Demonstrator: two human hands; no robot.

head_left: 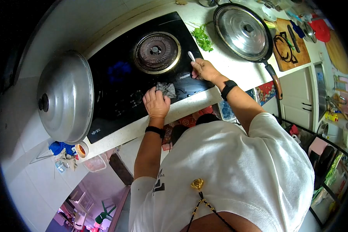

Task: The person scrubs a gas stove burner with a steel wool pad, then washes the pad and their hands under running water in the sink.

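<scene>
My left hand (156, 101) rests at the front edge of the black glass cooktop (116, 104), its fingers on a crumpled dark grey cloth (166, 89). To the right, my right hand (203, 70) is closed around a metal utensil (191, 56) with a shiny rounded end, over the cooktop's right side. The lower part of the utensil is hidden by the fingers. Behind the hands lies the round burner (157, 52) with its metal ring. Wet drops and smears show on the glass near the cloth.
A large domed metal lid (65, 96) stands at the left. Green leaves (202, 38) lie right of the cooktop, beside a lidded pan (243, 33) whose handle juts over the counter's front edge. Farther right is a wooden cutting board (297, 54) with a knife and black rack.
</scene>
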